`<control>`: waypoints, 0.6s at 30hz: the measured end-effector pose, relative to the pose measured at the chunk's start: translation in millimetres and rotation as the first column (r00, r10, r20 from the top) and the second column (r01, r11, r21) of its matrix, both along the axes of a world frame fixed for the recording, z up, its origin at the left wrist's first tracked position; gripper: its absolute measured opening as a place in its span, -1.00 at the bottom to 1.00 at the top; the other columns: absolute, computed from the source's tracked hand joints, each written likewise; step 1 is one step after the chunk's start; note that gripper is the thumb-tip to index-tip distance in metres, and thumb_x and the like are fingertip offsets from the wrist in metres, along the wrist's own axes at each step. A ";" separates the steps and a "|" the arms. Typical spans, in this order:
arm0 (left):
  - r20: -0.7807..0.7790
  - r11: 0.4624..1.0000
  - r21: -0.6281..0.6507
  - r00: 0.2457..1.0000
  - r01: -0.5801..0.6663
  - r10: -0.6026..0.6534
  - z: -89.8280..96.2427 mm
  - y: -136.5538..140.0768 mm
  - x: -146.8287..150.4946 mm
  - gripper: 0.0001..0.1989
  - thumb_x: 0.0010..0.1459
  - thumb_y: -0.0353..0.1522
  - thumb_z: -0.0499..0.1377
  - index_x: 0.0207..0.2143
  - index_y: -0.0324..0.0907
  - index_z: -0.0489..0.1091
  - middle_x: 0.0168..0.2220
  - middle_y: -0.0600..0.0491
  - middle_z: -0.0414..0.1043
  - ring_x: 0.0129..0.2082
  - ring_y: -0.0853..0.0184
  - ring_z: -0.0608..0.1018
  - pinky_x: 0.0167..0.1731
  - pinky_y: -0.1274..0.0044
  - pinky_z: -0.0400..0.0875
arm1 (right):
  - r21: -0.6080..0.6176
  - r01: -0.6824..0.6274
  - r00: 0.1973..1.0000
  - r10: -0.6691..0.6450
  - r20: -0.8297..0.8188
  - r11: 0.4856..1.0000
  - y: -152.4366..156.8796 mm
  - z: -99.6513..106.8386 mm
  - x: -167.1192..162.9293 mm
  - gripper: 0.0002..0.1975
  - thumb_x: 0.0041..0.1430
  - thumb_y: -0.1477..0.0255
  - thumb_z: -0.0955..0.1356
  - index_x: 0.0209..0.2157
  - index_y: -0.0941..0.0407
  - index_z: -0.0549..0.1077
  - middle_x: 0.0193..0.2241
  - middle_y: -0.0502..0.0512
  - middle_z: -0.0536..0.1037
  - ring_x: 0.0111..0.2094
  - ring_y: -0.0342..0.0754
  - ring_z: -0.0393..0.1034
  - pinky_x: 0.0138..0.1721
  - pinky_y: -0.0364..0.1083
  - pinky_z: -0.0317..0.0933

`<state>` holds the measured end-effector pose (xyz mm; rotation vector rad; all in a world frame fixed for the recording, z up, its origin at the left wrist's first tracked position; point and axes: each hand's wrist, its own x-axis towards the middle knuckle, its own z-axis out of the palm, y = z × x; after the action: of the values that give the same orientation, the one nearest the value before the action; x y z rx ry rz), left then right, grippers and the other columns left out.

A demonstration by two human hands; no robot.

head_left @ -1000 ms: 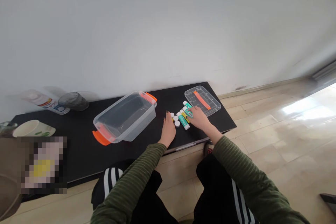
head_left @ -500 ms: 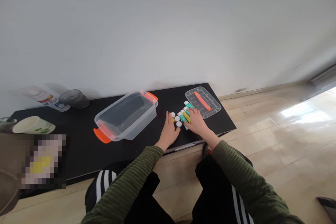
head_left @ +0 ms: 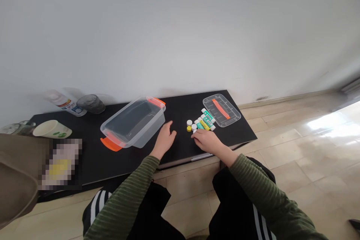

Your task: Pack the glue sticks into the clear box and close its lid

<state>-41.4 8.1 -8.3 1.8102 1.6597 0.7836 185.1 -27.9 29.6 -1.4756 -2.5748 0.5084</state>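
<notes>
My left hand (head_left: 165, 139) is beside the right wall of the clear plastic box (head_left: 147, 135), thumb and forefinger apart, holding nothing. Whether it touches the box I cannot tell. To its right, my right hand (head_left: 208, 142) hovers low with bent fingers closed at a white-capped container (head_left: 194, 131), partly hidden by the fingertips. Close by stand white round-topped containers (head_left: 189, 122) and a yellow round-topped one (head_left: 189, 129). Labelled tubes in green (head_left: 208, 120) and yellow (head_left: 204, 124) lie in a slanted row just beyond my right hand.
The clear lid with an orange handle (head_left: 221, 108) lies at the table's right end. On the left are a spray can (head_left: 67, 104), a dark glass (head_left: 91, 104), a paper cup (head_left: 53, 129) and a blurred-out item (head_left: 60, 165). A brown shape (head_left: 19, 172) fills the left edge.
My left hand has moved left, away from the round-topped containers to the box. My right hand has come off the tubes toward the near white-capped container. The view has shifted slightly.
</notes>
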 end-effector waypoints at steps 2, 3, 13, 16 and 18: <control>0.004 0.989 -0.069 0.992 0.129 -0.129 5.3 -12.8 4.5 -0.62 0.17 -0.41 0.01 -0.01 -0.17 0.46 0.00 -0.08 0.53 0.00 0.20 0.56 0.09 0.32 0.40 | -0.049 -0.064 0.997 0.066 0.042 0.997 -3.7 -2.3 -4.9 -0.69 0.33 0.49 0.22 -0.01 0.06 0.52 -0.10 0.15 0.56 -0.01 -0.02 0.41 -0.08 -0.13 0.23; 0.014 0.972 -0.106 0.978 0.208 -0.208 8.0 -20.4 7.3 -0.67 0.17 -0.39 0.01 -0.11 -0.12 0.51 -0.11 -0.02 0.58 -0.11 0.22 0.59 -0.02 0.36 0.45 | -0.073 -0.098 0.993 0.103 0.062 0.992 -5.5 -4.0 -7.2 -0.69 0.32 0.50 0.23 -0.02 0.06 0.53 -0.11 0.15 0.57 -0.02 -0.02 0.43 -0.10 -0.14 0.23; 0.536 0.762 -0.360 0.788 0.538 -0.303 54.5 -49.8 16.8 -0.32 0.19 0.17 -0.15 -0.59 -0.15 0.37 -0.63 -0.01 0.40 -0.64 0.35 0.39 -0.59 0.50 0.20 | -0.253 -0.329 0.845 0.164 -0.508 0.910 -19.5 23.2 7.1 -0.62 0.27 0.16 0.30 -0.46 0.13 0.55 -0.51 0.02 0.52 -0.50 -0.16 0.34 -0.43 -0.18 0.14; 0.609 0.834 -0.348 0.779 0.428 -0.145 58.7 -36.1 20.1 -0.11 0.11 0.20 -0.64 -0.80 -0.09 0.13 -0.80 0.02 0.05 -0.74 0.42 0.16 -0.64 0.49 0.08 | -0.299 -0.169 0.729 -0.085 -0.679 0.939 -12.2 28.1 18.4 -0.22 0.37 -0.05 -0.02 -0.67 0.13 0.38 -0.70 0.04 0.33 -0.62 -0.16 0.19 -0.52 -0.15 0.09; 0.570 0.868 -0.374 0.819 0.327 -0.063 52.2 -24.0 25.8 -0.13 0.04 0.19 -0.74 -0.85 -0.07 0.00 -0.82 0.04 -0.09 -0.75 0.44 0.09 -0.64 0.48 0.03 | -0.350 0.035 0.749 -0.257 -0.611 0.936 -2.9 22.5 22.1 -0.15 0.36 -0.05 -0.18 -0.74 0.10 0.26 -0.76 0.02 0.20 -0.64 -0.16 0.13 -0.52 -0.14 0.09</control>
<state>-15.6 -15.9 43.9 1.2448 1.1284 0.6569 207.1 -30.7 52.1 -1.2555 -1.8622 1.2156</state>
